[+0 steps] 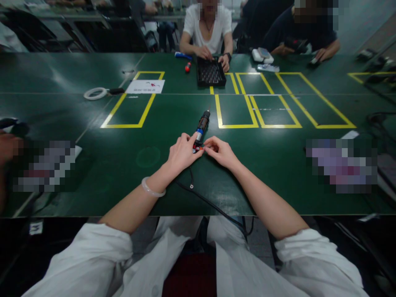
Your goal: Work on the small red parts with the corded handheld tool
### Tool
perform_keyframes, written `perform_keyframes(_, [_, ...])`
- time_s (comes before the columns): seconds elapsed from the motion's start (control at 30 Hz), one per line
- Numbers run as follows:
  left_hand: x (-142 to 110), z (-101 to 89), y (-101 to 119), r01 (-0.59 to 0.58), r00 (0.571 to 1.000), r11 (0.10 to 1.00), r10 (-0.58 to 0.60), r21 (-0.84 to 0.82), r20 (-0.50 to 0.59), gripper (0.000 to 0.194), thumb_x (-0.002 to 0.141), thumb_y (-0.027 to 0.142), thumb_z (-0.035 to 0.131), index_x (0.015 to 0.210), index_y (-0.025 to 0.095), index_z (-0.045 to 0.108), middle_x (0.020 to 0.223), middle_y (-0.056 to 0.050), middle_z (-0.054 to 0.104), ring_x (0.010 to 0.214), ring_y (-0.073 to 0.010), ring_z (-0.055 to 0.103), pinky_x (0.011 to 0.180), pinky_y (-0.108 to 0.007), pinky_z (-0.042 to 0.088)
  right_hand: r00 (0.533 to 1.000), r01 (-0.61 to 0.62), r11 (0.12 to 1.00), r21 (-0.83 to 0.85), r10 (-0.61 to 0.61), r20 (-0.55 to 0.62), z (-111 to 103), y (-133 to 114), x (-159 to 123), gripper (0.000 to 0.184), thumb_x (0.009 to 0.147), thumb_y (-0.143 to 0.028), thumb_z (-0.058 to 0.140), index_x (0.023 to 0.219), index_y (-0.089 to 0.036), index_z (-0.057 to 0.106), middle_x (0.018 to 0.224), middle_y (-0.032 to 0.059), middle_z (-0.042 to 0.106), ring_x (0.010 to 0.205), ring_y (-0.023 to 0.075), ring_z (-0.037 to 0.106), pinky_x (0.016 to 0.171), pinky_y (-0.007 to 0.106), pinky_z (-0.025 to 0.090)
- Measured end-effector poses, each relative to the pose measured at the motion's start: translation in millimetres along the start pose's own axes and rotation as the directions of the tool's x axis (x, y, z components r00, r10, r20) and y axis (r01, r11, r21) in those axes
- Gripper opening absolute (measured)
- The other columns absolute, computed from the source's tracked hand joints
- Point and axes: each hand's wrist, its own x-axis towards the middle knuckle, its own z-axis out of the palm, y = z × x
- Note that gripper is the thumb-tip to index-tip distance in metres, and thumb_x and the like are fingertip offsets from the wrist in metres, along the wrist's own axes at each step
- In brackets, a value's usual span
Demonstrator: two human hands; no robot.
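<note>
In the head view a slim cylindrical assembly, like the bare inside of an electric screwdriver point(202, 123), lies on the green table. It has a dark tip, a brown middle, a blue band and a silver section. My left hand point(182, 152) is closed on its rear end, beside small red and orange parts point(196, 148). There my right hand point(221, 152) pinches with thumb and forefinger; what sits between them is too small to make out. A thin black wire with a ring terminal point(191, 186) hangs out below my left hand. A black cord point(213, 205) runs off the table's front edge.
Yellow taped rectangles point(238, 126) mark the green table point(123, 165). A printed sheet point(145, 86) and a coiled white cable point(95, 93) lie left. Opposite, a person handles a black tray point(211, 74) of small parts. Blurred-out items lie at both sides. Another person's hand shows far left.
</note>
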Motion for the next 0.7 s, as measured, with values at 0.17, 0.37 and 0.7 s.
perform_keyframes(0.17, [-4.8,-6.0,-20.4,0.003,1.0,1.0,-0.004,0.025,0.02,0.068,0.091,0.054,0.053,0.152,0.031,0.035,0.131,-0.014,0.048,0.113,-0.0329,0.053,0.082,-0.04,0.051,1.0,0.01,0.999,-0.051,-0.01,0.004,-3.1,2.4,0.5,0.02,0.085,-0.029,0.061,0.102,-0.019,0.06,0.09,0.0024,0.068,0.065,0.0111,0.056,0.067,0.027,0.047])
perform_keyframes(0.37, [-6.7,-12.4,-78.8,0.067,0.998,0.99,-0.067,0.123,-0.004,0.069,0.092,0.057,0.05,0.153,0.026,0.037,0.132,-0.018,0.049,0.115,-0.0364,0.052,0.097,-0.048,0.043,1.0,0.003,0.996,-0.092,-0.002,0.016,-4.1,1.0,-0.3,0.019,0.087,-0.03,0.06,0.102,-0.019,0.061,0.088,0.0024,0.067,0.067,0.0118,0.056,0.066,0.026,0.046])
perform_keyframes(0.7, [2.2,-35.2,-232.0,0.355,0.928,0.896,-0.373,0.267,0.017,0.079,0.091,0.07,0.037,0.152,0.02,0.039,0.143,-0.02,0.046,0.13,-0.0429,0.038,0.108,-0.072,0.001,0.999,-0.007,0.99,-0.144,0.013,0.037,-4.6,-5.9,-0.5,0.018,0.087,-0.029,0.059,0.1,-0.018,0.063,0.088,0.0027,0.068,0.067,0.0127,0.056,0.066,0.027,0.045])
